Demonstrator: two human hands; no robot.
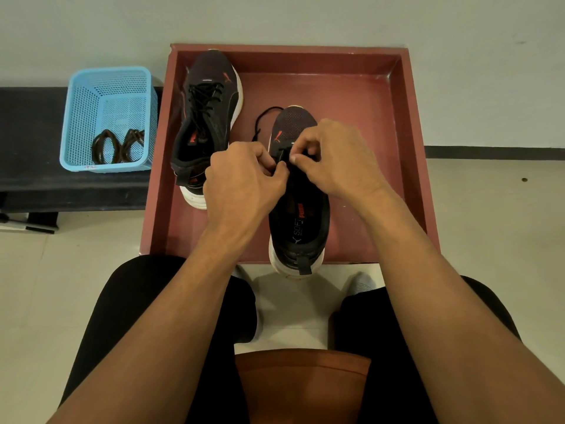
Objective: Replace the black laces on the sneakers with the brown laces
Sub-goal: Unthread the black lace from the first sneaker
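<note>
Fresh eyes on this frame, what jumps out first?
The left hand and right hand meet mid-frame, pinching at the front eyelets of a black mesh sneaker with a white sole, a loose black lace trailing past its toe in the red-brown square tray. Its twin sneaker, laced in black, lies left of it. Further left, a light blue perforated plastic basket holds coiled brown laces.

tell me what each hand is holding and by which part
Both the left hand and right hand pinch the front lacing area of the nearer black mesh sneaker; whether the fingertips hold its black lace cannot be told.
</note>
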